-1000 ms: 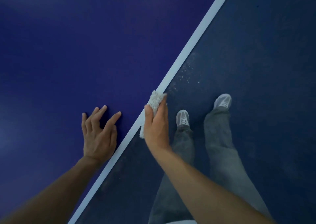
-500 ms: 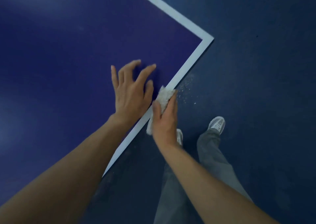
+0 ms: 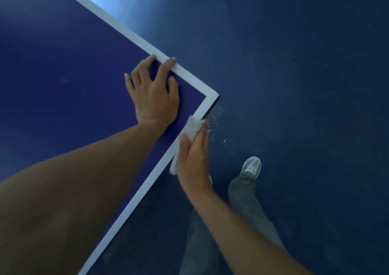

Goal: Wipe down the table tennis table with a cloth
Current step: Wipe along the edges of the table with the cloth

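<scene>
The blue table tennis table (image 3: 63,85) fills the left of the view, its white-lined corner near the centre. My left hand (image 3: 154,95) lies flat on the top close to that corner, fingers spread and two fingertips touching the far white line. My right hand (image 3: 194,161) presses a white fluffy cloth (image 3: 192,128) against the table's near side edge, just below the corner. Its fingers run straight along the cloth and its thumb rests on the cloth's top. Part of the cloth is hidden under the palm.
Dark blue floor (image 3: 294,85) surrounds the table on the right. Pale specks of dust (image 3: 216,127) lie on the floor beside the corner. My legs in grey trousers (image 3: 246,207) and one grey shoe (image 3: 251,166) stand close to the table edge.
My right hand has slid the cloth along the side edge toward the corner. My left hand has moved forward across the top until its fingertips reach the far white line.
</scene>
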